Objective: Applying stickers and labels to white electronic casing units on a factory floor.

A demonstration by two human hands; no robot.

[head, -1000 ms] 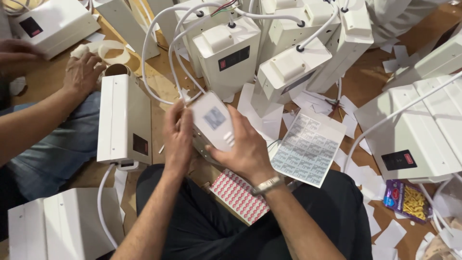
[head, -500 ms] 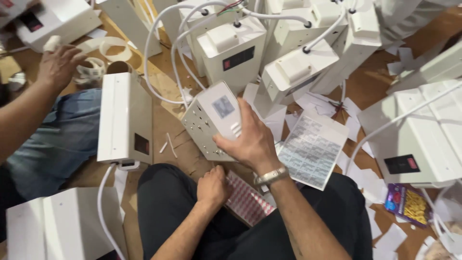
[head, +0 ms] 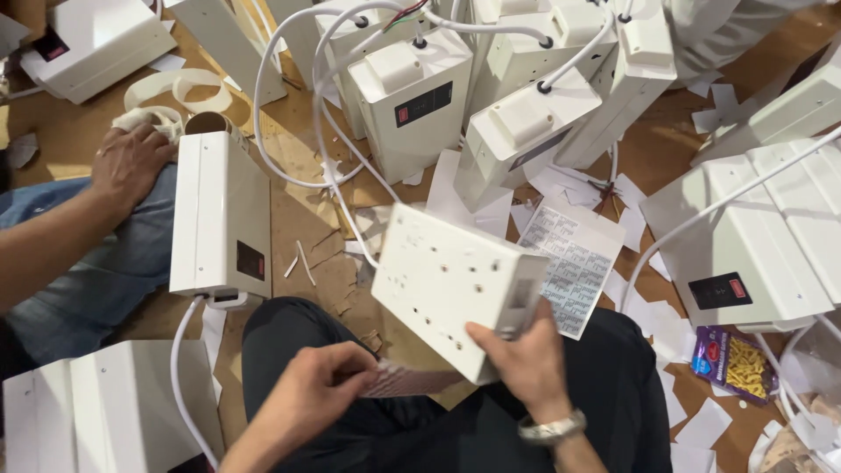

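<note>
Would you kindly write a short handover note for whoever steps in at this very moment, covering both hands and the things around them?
Right hand: grips the white box unit by its near corner, perforated underside up, cable trailing away.
Left hand: fingers pinch the sticker sheet on the lap, under the unit.
Nearby: printed label sheet on the floor to the right; another white unit lies to the left, with a co-worker's hand beyond it.
Done: unit lifted and turned over.
Left: no sticker visible on the upturned face.

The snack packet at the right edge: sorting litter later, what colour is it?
Purple snack packet with yellow pieces showing, lying on the floor; the head view is the only one.
</note>
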